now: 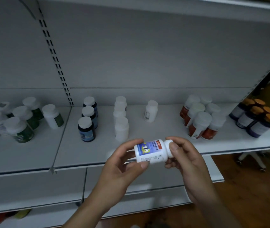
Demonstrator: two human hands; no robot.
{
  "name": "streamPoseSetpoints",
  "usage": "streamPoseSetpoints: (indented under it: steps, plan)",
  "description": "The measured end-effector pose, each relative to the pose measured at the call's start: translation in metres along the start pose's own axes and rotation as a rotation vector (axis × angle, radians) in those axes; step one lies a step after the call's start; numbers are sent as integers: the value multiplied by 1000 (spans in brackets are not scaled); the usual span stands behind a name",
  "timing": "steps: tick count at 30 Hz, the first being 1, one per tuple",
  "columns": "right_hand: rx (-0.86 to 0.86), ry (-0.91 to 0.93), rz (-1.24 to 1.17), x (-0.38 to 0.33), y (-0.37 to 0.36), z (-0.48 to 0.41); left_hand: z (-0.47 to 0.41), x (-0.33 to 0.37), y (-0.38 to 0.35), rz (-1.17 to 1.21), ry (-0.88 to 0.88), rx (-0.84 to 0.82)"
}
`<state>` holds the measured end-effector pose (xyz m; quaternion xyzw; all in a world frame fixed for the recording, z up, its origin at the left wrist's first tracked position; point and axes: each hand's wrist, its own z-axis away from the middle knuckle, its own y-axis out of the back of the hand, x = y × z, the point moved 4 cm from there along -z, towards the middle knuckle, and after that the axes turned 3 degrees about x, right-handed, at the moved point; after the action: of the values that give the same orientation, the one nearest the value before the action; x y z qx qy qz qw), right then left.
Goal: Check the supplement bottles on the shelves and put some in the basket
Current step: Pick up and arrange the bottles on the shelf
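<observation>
Left hand [122,160] and right hand [185,155] hold sideways white bottle [152,151].

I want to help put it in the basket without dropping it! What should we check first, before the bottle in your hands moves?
1. Grip: the left hand holds the base end of the bottle and the right hand holds the cap end. ok.
2. Cap on the bottle: ok. How tight it is: cannot tell.
3. Label turned up towards the eyes: ok.
4. Small print readable: cannot tell, too blurred.
5. Basket in sight: not ok, none in view.
6. Plain white bottles on the shelf stand apart from the hands: ok.
</observation>
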<state>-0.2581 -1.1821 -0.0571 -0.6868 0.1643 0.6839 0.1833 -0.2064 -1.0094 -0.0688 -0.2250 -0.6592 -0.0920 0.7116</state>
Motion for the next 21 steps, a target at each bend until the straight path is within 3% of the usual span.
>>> streamPoseSetpoints:
  steps: [5,11,16,21]
  plan:
    - [-192,1,74,-7,5,-3,-11,5,-8,-26,23,59]
    - [-91,-37,41,-9,10,-24,-23,6,-18,-34,-8,-31]
    - [-269,13,26,-14,8,-38,-38,12,-19,12,-6,123]
    - [-213,11,16,-8,8,-55,-43,8,-25,-74,-32,26]
